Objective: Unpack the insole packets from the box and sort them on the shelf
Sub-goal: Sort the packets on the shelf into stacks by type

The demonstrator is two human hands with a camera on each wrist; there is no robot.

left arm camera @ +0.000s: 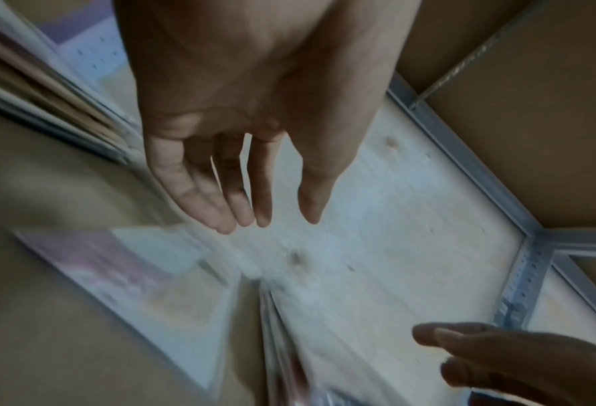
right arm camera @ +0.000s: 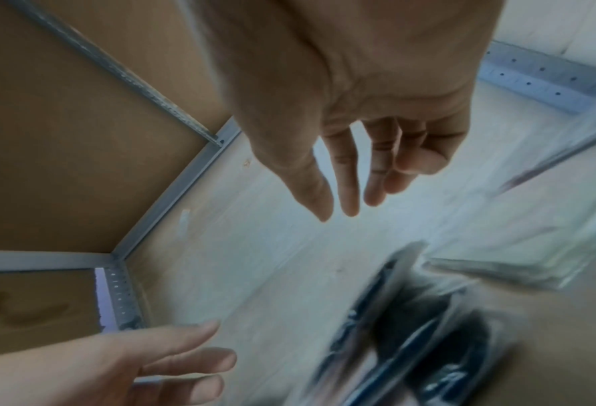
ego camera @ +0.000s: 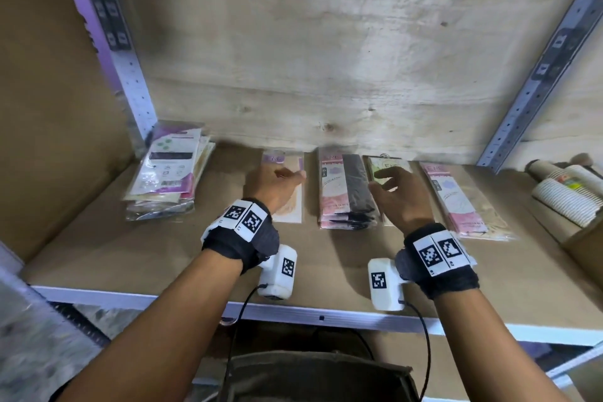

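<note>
Brown board forms the shelf (ego camera: 130, 254), where insole packets lie in sorted rows: a stack at the left (ego camera: 166, 173), a pale packet (ego camera: 287, 209), a pink-and-black pile (ego camera: 346, 192), a green-topped packet (ego camera: 386, 166) and a pink one (ego camera: 456, 202). Paper cups (ego camera: 564, 202) lie at the far right. Above the rows, the left hand (ego camera: 277, 184) and right hand (ego camera: 401, 196) hover.

Left wrist view: fingers (left arm camera: 254, 192) straight, apart, holding nothing.

Right wrist view: fingers (right arm camera: 348, 175) loosely spread, empty, over the blurred black pile (right arm camera: 411, 329).
</note>
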